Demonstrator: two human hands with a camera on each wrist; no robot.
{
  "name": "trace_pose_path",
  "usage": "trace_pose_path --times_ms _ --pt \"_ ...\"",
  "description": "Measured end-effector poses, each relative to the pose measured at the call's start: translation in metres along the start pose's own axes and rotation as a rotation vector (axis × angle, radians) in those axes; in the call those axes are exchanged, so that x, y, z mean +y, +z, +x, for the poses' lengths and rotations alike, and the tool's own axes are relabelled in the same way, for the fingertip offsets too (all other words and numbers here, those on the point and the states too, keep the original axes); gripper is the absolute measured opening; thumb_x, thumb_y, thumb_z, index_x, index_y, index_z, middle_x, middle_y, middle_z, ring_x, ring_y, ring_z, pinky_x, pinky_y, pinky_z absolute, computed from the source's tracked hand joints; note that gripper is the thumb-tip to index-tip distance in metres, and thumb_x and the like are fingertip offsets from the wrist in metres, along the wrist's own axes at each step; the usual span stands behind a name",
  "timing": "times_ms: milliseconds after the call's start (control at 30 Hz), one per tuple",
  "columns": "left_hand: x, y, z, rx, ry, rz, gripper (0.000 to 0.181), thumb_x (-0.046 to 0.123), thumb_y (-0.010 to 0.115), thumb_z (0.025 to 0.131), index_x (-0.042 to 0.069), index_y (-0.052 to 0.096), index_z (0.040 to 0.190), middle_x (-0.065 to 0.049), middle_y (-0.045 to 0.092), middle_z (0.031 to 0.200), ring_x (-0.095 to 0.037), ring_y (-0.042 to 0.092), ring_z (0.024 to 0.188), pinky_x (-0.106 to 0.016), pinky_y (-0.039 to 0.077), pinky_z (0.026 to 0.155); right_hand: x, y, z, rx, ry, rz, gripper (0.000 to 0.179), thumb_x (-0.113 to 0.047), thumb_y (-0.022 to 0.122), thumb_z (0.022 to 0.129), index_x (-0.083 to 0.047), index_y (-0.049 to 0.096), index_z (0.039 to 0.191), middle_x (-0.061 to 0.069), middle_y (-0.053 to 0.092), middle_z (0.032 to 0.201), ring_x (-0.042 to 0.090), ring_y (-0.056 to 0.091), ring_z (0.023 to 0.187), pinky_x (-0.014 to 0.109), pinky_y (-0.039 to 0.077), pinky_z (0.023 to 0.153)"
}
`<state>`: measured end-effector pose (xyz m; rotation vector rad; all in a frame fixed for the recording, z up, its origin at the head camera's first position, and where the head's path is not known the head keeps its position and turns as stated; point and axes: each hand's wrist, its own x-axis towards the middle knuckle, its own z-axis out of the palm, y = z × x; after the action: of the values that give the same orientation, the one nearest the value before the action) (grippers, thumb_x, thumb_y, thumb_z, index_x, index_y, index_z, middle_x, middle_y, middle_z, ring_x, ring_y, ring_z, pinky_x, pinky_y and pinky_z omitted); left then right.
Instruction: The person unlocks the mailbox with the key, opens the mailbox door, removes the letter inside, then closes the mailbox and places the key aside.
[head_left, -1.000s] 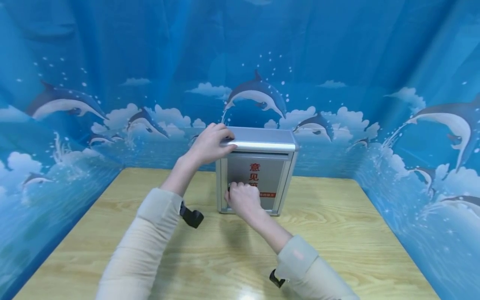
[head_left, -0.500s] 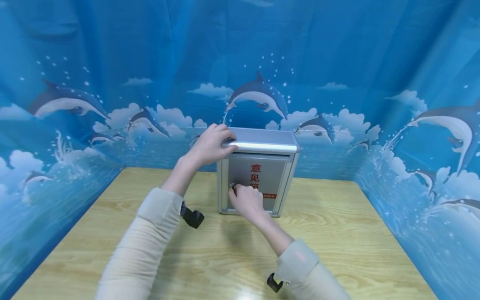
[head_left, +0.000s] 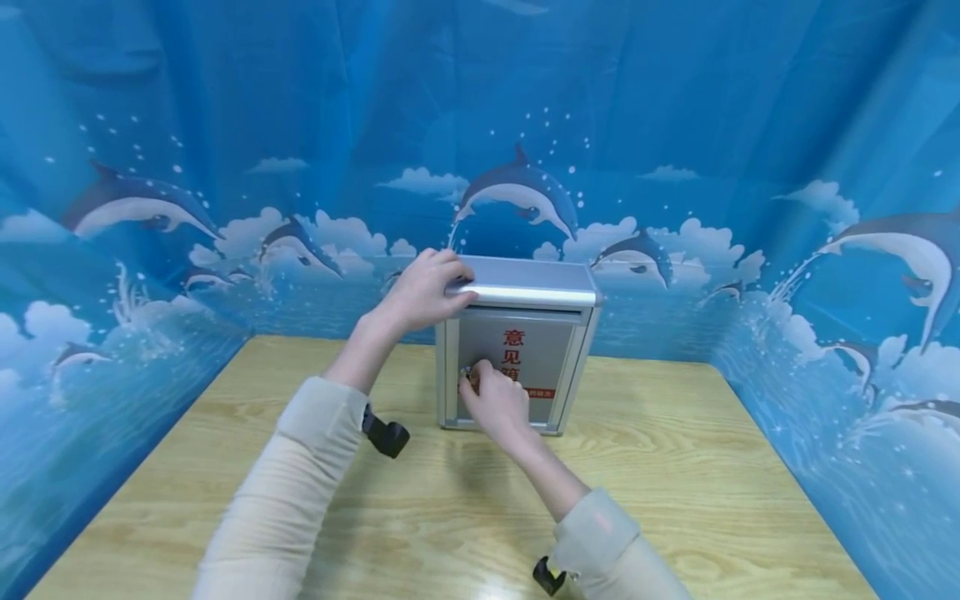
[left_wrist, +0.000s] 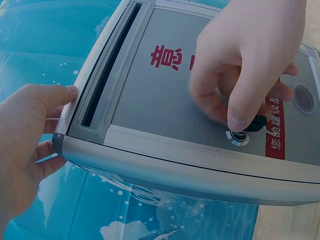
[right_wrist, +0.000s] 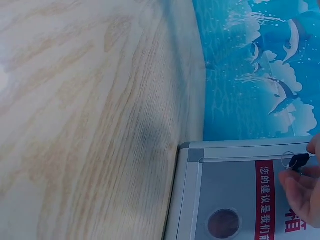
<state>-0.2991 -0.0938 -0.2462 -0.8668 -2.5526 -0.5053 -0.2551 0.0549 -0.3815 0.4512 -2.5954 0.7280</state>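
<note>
Black plastic key head (left_wrist: 257, 123) pinched between thumb and curled fingers of the right hand (head_left: 501, 408), right at the silver lock (left_wrist: 238, 140). We cannot tell how far the blade is in; the thumb hides the join. Small wire ring (right_wrist: 286, 159) hangs off the head, outside the pinch. Holding by the head, we judge, gives fine control and leaves the lock face free.

Left hand (head_left: 423, 287) grasps the top corner of the grey metal box (head_left: 547, 346): thumb on the front edge, other fingers over the top. We take this as bracing, since a light box on smooth wood could slide or tip under a push at the lock. The grip sits clear of both the slot (left_wrist: 112, 65) and the right hand.

Box stands upright on the wooden table (head_left: 712, 467), lettered panel toward us, which puts the lock within easy reach. Behind it, close, we note the blue dolphin backdrop (head_left: 337, 125); sleeves (head_left: 262, 508) turned back, clear of the work
</note>
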Motion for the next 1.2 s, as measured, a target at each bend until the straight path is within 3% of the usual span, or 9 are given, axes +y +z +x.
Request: trace_pose_path --times_ms 133,633,933,1200 --pt "0.001 -0.001 0.0 -0.003 0.003 -0.003 0.031 0.029 0.062 0.089 0.008 0.064 0.112 -0.008 0.058 0.11 -0.024 0.046 0.101 -0.04 0.038 0.085 0.001 0.003 0.0 0.041 -0.088 -0.03 0.02 -0.023 0.056 0.089 -0.007 0.062 0.1 0.0 0.06 0.07 0.008 0.044 0.044 0.023 0.033 0.037" --pt "0.002 -0.005 0.002 -0.038 -0.016 -0.014 0.029 0.028 0.061 0.09 0.009 0.065 0.111 -0.007 0.057 0.109 -0.024 0.046 0.099 -0.04 0.039 0.083 0.004 -0.002 -0.008 0.034 -0.154 -0.005 0.016 -0.022 0.055 0.09 -0.012 0.066 0.093 -0.004 0.064 0.072 0.009 0.053 0.052 0.026 0.041 0.045" --pt "0.001 -0.005 0.002 -0.025 -0.015 -0.001 0.027 0.027 0.062 0.089 0.008 0.065 0.109 -0.007 0.058 0.108 -0.024 0.046 0.095 -0.039 0.039 0.079 0.013 -0.017 -0.019 -0.095 -0.186 0.159 0.017 -0.018 0.054 0.093 -0.011 0.067 0.101 -0.002 0.069 0.085 0.008 0.061 0.066 0.026 0.048 0.06" --pt "0.002 -0.005 0.002 -0.027 -0.016 -0.016 0.028 0.027 0.062 0.089 0.008 0.065 0.11 -0.008 0.057 0.106 -0.024 0.046 0.094 -0.039 0.039 0.078 0.024 -0.034 -0.032 -0.307 -0.126 0.384 0.021 -0.021 0.053 0.095 -0.009 0.062 0.109 0.001 0.066 0.09 0.008 0.06 0.073 0.025 0.049 0.064"
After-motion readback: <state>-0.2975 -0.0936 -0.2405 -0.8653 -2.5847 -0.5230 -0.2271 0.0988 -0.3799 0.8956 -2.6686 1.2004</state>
